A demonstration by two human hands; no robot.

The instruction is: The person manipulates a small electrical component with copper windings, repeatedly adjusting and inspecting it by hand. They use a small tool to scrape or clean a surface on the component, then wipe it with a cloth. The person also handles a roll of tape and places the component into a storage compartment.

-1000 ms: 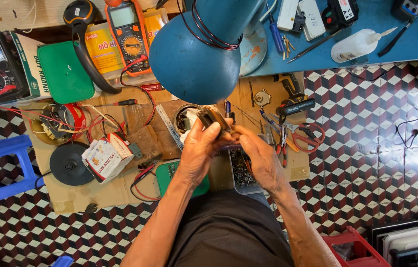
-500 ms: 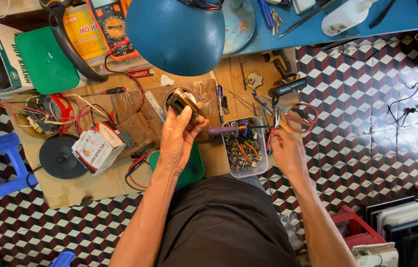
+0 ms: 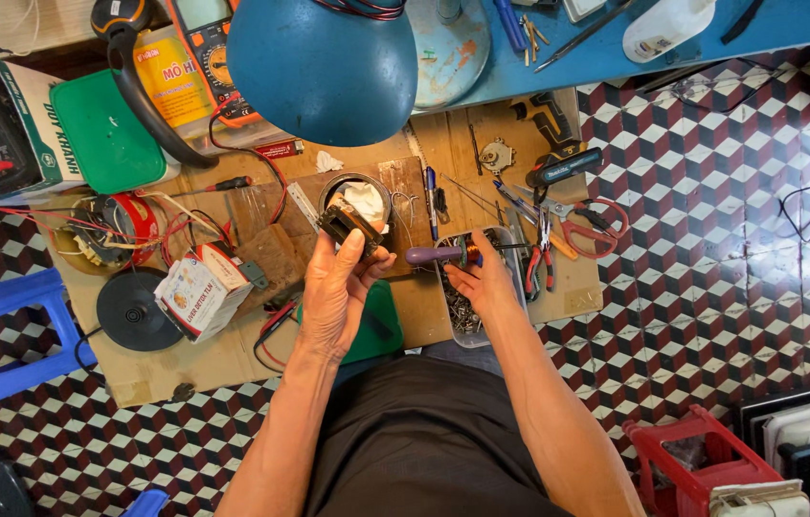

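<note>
A small dark transformer is pinched between the thumb and fingers of the left hand, raised above the cardboard mat and just in front of a round tin — held up, it is judged, for a close view under the blue lamp. The right hand rests at the clear parts tray, fingers closed round a purple-handled tool lying across it. Pliers and red scissors lie just beside the tray, within reach.
</note>
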